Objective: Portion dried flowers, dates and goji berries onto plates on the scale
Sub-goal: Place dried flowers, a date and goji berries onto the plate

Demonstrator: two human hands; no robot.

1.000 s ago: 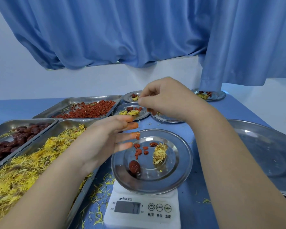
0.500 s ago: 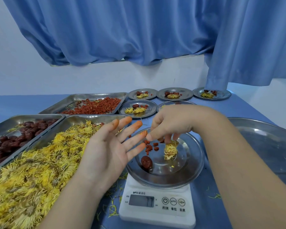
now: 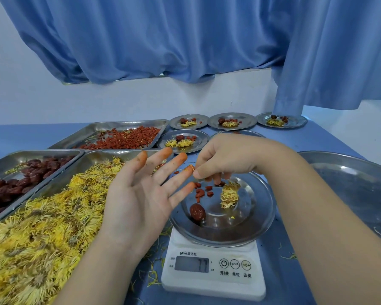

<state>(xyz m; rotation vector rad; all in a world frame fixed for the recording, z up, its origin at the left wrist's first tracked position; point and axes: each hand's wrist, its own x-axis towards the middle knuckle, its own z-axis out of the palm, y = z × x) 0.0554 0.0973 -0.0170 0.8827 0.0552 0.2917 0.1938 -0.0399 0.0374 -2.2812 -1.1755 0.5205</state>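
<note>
The right hand (image 3: 227, 159) has dropped from the far plates to pinch something unclear at the scale plate's (image 3: 260, 225) twelve o'clock; the left hand (image 3: 141, 194) stays spread, empty. Date (image 3: 197, 211), goji berries (image 3: 204, 191) and flower (image 3: 229, 194) lie plated: portion nearly done.

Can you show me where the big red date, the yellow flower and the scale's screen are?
date (image 3: 197, 211), head view, its middle.
flower (image 3: 229, 194), head view, its petals.
scale screen (image 3: 191, 264), head view, the digits.

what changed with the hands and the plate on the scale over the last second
The right hand came down from above the far plates to the plate on the scale, fingertips pinched beside the left hand, which opened palm-up. The date, goji berries and flower stayed put.
</note>
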